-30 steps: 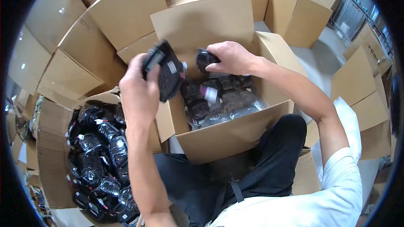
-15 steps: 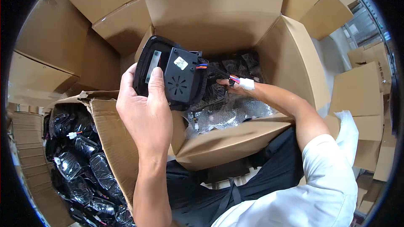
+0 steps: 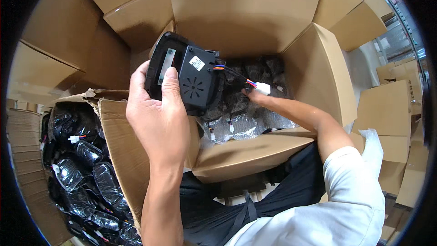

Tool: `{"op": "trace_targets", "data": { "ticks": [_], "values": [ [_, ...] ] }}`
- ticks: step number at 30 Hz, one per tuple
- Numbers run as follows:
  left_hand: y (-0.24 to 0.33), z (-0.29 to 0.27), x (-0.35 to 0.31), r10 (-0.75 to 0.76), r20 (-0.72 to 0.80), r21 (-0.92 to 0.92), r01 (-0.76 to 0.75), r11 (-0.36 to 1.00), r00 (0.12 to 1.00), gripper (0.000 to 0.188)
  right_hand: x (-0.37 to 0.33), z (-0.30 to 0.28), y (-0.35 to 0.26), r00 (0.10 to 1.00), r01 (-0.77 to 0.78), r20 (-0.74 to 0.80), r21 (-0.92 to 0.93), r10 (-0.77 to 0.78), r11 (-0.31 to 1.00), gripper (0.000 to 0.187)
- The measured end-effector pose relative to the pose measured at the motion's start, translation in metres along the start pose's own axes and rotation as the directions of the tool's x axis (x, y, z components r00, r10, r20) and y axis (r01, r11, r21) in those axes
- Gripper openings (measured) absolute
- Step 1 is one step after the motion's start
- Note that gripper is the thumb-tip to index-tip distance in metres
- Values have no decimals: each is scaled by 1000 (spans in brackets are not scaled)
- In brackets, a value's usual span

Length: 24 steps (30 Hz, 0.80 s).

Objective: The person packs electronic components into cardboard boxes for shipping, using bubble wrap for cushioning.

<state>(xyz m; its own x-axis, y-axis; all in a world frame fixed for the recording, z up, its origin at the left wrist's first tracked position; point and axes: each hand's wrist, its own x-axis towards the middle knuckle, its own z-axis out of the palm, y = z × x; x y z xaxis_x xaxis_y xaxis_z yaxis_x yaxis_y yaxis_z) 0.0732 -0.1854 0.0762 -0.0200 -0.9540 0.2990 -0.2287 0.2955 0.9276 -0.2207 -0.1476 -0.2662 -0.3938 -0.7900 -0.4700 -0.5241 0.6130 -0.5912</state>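
Note:
My left hand (image 3: 157,105) is closed on a black plastic electronic unit (image 3: 198,79), thumb across its back, holding it tilted above an open carton (image 3: 250,155). The unit's back has a small white label, a flower-shaped pattern of slots and a metal strip. From its side a coloured wire lead (image 3: 234,71) runs to a white plug (image 3: 262,88). My right hand (image 3: 255,95) is down inside the carton, just below the plug. Its fingertips are largely hidden, so what they touch does not show. Bagged black units (image 3: 259,70) and bubble wrap (image 3: 243,125) lie in the carton.
At the left stands another open carton (image 3: 116,141) with a torn rim, full of black units in clear bags (image 3: 73,173). Brown cartons (image 3: 136,16) are stacked behind and to the right (image 3: 382,116). Clear plastic (image 3: 373,146) hangs near my right elbow.
My right hand has shifted slightly right and sits a little lower behind the plug. The left hand still holds the unit in nearly the same place. The whole view has shifted slightly.

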Motion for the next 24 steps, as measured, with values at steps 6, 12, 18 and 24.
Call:
{"op": "trace_targets", "data": {
  "ticks": [6, 12, 18, 24],
  "values": [
    [-18, 6, 2, -48, -24, 16, 48, 999, 999, 23, 12, -79, -87, 902, 347, -324, 157, -284, 925, 41],
    [-17, 11, 1, -60, 1, 114, 60, 992, 998, 21, -169, -136, -239, 126, 968, -119, -202, -985, 148, 60],
    [-16, 28, -14, -141, 210, 65, 130, 989, 968, 26, -191, -109, -229, 185, 820, -79, -537, -980, 198, 62],
    [-6, 16, -13, -112, 158, 139, 90, 986, 981, 69, -54, -114, -127, 938, 335, 81, 37, -337, 942, 32]
  ]
}}
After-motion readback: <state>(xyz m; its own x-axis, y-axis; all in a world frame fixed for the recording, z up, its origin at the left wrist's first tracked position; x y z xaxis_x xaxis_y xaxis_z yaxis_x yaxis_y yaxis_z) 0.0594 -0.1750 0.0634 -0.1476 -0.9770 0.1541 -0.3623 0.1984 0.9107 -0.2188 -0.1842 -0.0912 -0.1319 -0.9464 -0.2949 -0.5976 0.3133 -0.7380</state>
